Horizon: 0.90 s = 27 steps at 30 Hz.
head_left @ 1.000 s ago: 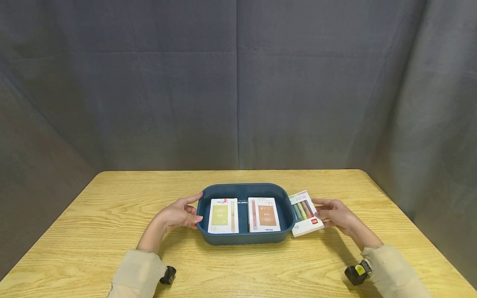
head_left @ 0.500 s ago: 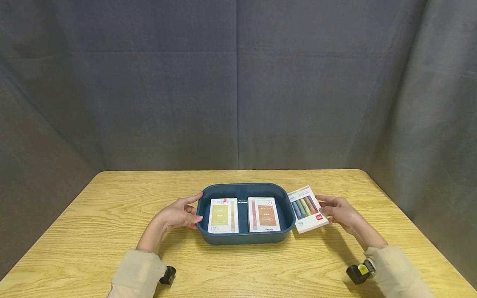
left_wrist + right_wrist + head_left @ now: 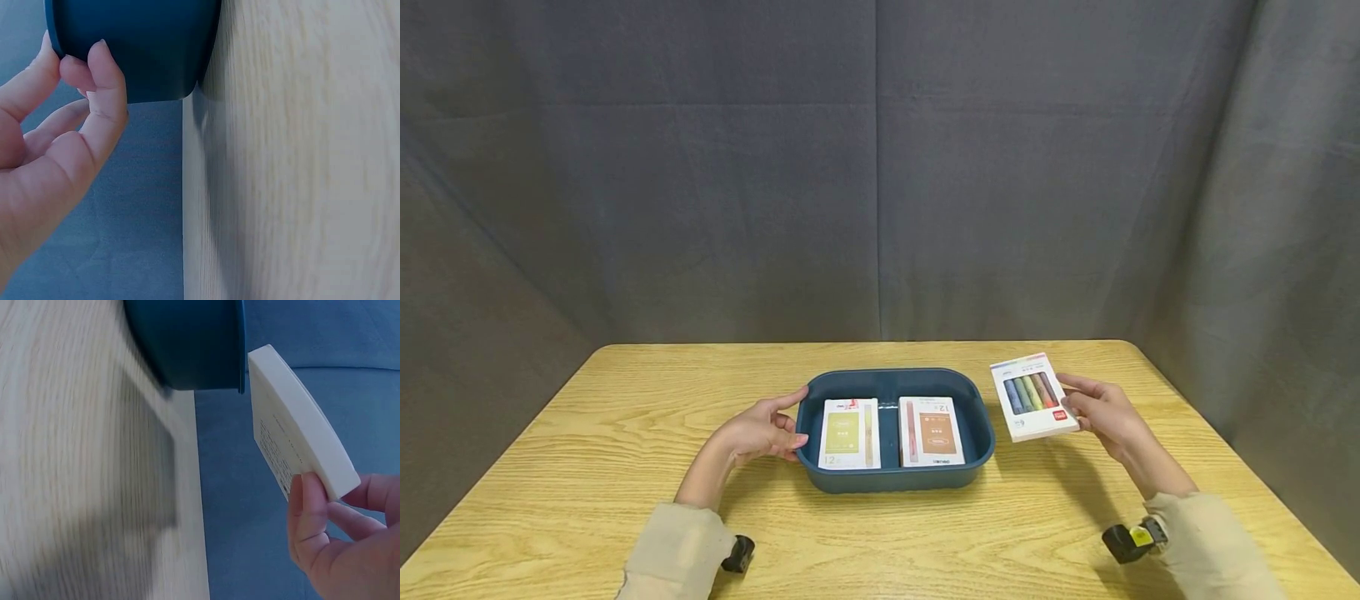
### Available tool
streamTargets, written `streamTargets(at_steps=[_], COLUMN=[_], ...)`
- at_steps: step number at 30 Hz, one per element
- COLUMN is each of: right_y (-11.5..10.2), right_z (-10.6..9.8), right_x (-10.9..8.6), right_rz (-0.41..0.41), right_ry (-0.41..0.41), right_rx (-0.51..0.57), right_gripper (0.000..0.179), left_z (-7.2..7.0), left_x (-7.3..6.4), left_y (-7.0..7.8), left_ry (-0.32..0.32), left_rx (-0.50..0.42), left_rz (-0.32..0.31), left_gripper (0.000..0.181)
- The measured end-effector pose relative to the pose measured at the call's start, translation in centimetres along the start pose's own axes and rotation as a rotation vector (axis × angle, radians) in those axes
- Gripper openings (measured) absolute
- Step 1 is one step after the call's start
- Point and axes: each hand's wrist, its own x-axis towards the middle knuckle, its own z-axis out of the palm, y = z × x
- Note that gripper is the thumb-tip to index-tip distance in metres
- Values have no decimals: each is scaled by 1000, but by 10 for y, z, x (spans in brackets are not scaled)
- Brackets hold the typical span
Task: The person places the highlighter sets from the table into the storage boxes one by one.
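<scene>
A dark blue plastic bin [image 3: 895, 481] stands on the table, with a divider between its two compartments. My left hand [image 3: 760, 431] grips its left rim, thumb and fingers on either side of the wall, as the left wrist view also shows. In the left compartment lies a white box with a yellow-green panel [image 3: 842, 433]; the right one holds a white box with an orange-brown panel [image 3: 937, 435]. Right of the bin, my right hand [image 3: 1105, 414] pinches a white box of thick coloured sticks [image 3: 1028, 392] by its right edge. That box [image 3: 294, 419] hangs tilted above the table.
The wooden table [image 3: 880, 542] reaches back to a grey curtain [image 3: 880, 208], which also surrounds both sides. A small black camera [image 3: 1126, 543] is strapped at the right sleeve, and another black camera [image 3: 739, 554] at the left.
My right hand has raised the box of coloured sticks and drawn it right and back, away from the bin's right rim. The left hand and the bin have stayed still.
</scene>
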Motion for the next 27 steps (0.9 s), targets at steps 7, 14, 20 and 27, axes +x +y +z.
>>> streamTargets(at_steps=[7, 14, 20, 27], right_y=[-8, -14, -17, -19], right_z=[4, 13, 22, 30], right_x=[-2, -4, -3, -3], right_rz=[2, -26, -32, -12], right_ry=[20, 0, -22, -38], right_rx=[52, 117, 112, 90], right_gripper=[49, 50, 50, 50], left_z=[1, 1, 2, 1], left_x=[-1, -1, -3, -3], left_y=[1, 2, 3, 2], left_ry=[12, 10, 2, -10], left_rx=[2, 9, 13, 3], left_rz=[-9, -13, -4, -3], left_gripper=[80, 80, 80, 78])
